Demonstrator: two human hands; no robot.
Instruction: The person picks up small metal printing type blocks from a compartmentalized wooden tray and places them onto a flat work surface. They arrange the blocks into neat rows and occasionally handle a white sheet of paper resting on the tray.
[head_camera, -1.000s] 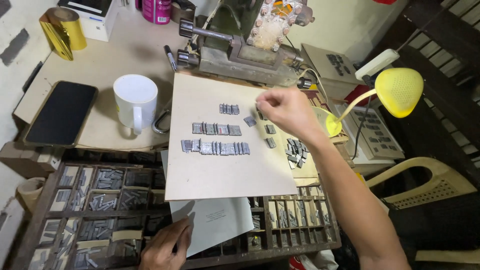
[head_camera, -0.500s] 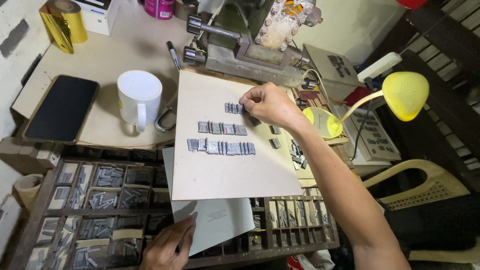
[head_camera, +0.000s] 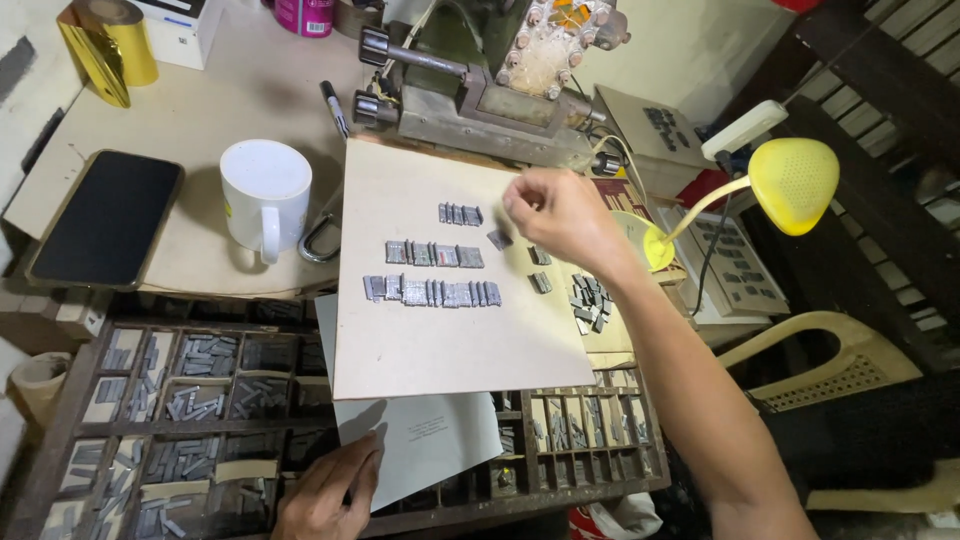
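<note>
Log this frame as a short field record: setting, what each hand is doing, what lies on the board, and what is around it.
setting: cluttered workbench seen from above
right hand: right hand raised over the cardboard sheet, fingers pinched; whether it holds a piece cannot be told
left hand: left hand resting on a grey paper sheet
on board: three rows of metal type pieces, plus a loose pile at its right edge
below: wooden type case with compartments of pieces
around: white mug, black phone, yellow desk lamp, metal press

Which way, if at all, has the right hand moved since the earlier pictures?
Yes. The right hand has lifted back toward the cardboard sheet's right edge, off the top row of metal type.
</note>
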